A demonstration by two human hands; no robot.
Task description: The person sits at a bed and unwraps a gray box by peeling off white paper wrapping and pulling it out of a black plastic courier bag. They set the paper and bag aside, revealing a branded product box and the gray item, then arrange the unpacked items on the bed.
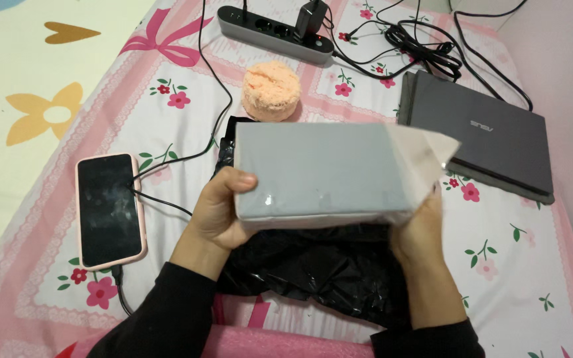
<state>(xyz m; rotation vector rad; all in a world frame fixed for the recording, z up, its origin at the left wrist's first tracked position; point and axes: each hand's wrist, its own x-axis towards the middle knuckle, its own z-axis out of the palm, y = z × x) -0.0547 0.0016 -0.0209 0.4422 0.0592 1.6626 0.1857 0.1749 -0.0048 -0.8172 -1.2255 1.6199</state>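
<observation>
A grey rectangular cardboard box (319, 169) with a pale, loosely folded flap at its right end is held up in both hands above the middle of the bed, long side level. The left hand (219, 212) clamps the box's left end, thumb pressed on the top face and the other fingers hidden underneath. The right hand (420, 229) supports the right end from below; its fingers are behind the box, so I cannot tell how they lie. Directly beneath the box a crumpled black plastic bag (313, 268) lies on the pink floral bedsheet (512, 265). Just beyond the box, toward the bed's far edge, sits a round fluffy orange pad (271, 91). Near the left edge lies 1 smartphone in a pink case (109, 210), screen dark, with a black cable (167, 159) plugged in. At the far edge rests a black power strip (270, 30) holding 1 black charger (310, 18). Toward the far right corner lies a closed dark grey laptop (482, 136), with tangled black cords (422, 50) beside it.
</observation>
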